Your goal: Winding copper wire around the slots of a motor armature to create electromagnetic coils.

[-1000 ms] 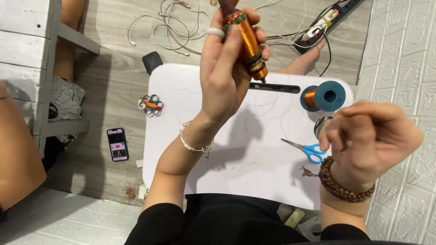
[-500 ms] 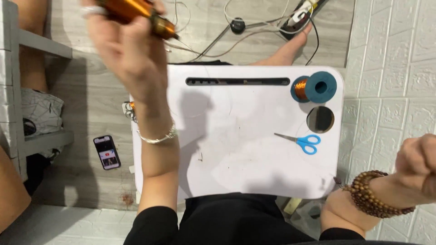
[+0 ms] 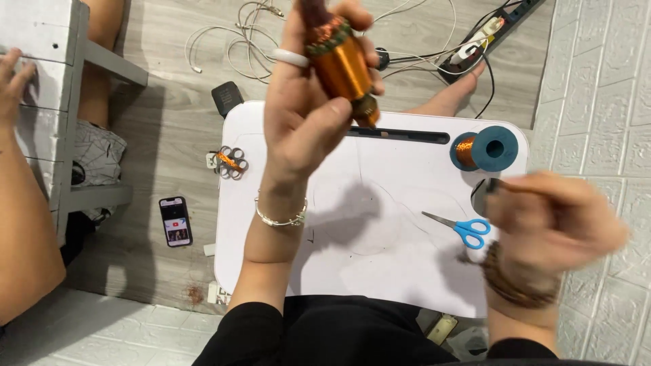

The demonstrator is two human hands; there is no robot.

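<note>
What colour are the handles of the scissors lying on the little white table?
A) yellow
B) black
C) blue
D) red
C: the scissors lie flat on the white table near its right side, and their handle loops are bright blue, just in front of the blurred right hand.
</note>
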